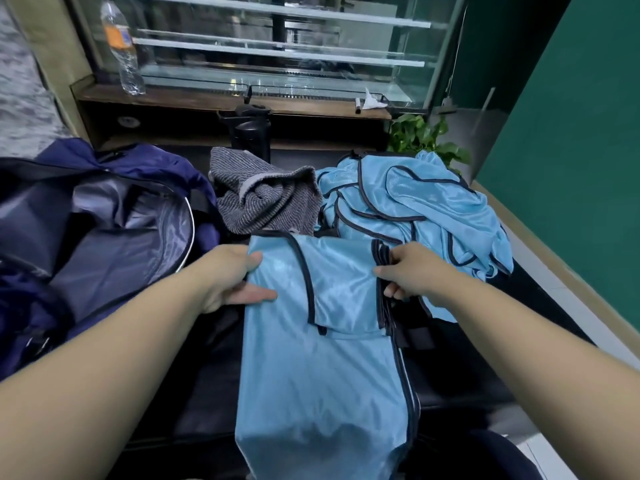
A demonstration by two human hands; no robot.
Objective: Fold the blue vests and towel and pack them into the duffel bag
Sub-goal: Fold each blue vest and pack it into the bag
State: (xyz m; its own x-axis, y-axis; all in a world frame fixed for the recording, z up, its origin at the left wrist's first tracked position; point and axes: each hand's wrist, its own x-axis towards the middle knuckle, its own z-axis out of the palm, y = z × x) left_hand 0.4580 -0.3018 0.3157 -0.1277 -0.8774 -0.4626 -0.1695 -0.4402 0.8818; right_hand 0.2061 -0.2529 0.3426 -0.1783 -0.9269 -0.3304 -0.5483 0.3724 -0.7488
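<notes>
A light blue vest [332, 358] with dark trim lies folded lengthwise on the dark surface in front of me. My left hand [232, 275] grips its upper left edge, thumb on top. My right hand [408, 271] pinches its upper right edge, where several trimmed layers stack. A heap of more blue vests [415, 206] lies at the right rear. A grey ribbed towel [266, 199] sits crumpled behind the vest. The navy duffel bag [104, 216] lies open at the left, its grey lining showing.
A black bottle [251, 131] stands behind the towel, under a wooden shelf [221, 102] that carries a clear water bottle [121, 46]. A glass display case rises behind it. A green plant [422, 136] and a green wall [571, 150] are at the right.
</notes>
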